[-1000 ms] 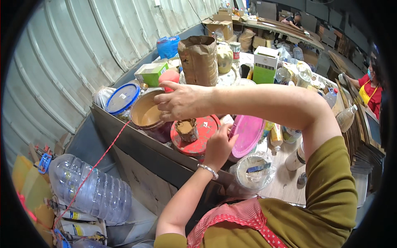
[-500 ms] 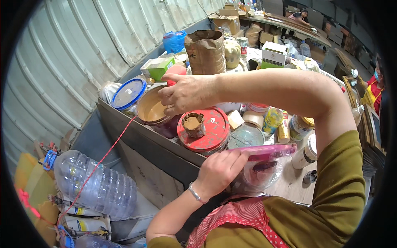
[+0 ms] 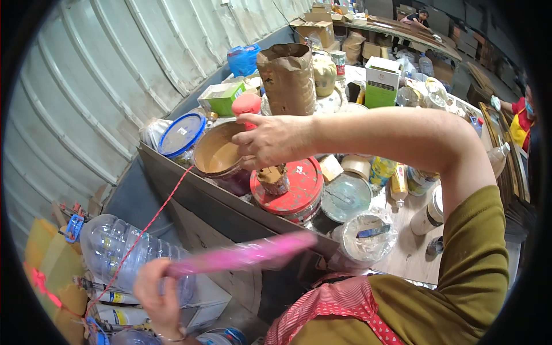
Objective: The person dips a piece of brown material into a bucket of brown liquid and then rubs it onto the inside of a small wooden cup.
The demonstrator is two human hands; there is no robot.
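My left hand (image 3: pixel 155 290) is closed around the edge of a round pink lid (image 3: pixel 247 253), which is blurred and tilted nearly edge-on at the lower left. A plastic-lined tub (image 3: pixel 348 257) stands uncovered before me, a dark scraper (image 3: pixel 372 231) lying across its top. My right hand (image 3: pixel 275 138) reaches over the right rim of a bucket (image 3: pixel 231 181) holding tan-brown liquid. Its fingers are spread and loosely bent, with nothing visible in them. A pinkish-red cup (image 3: pixel 246 102) stands just behind those fingers. Below that hand, a crusted small tin (image 3: pixel 273 179) sits on a red-lidded bucket (image 3: pixel 299 192).
A blue-rimmed lid (image 3: pixel 182 133), a tall brown paper bag (image 3: pixel 286 86) and a pale round lid (image 3: pixel 347 196) crowd the table. At the lower left lies a large clear bottle (image 3: pixel 121 244), with a red cord (image 3: pixel 150 221) crossing it. Another person (image 3: pixel 520 118) stands far right.
My left hand has lifted the pink lid off the plastic-lined tub and swung it left, baring the scraper. The right hand has shifted slightly right and down over the bucket rim.
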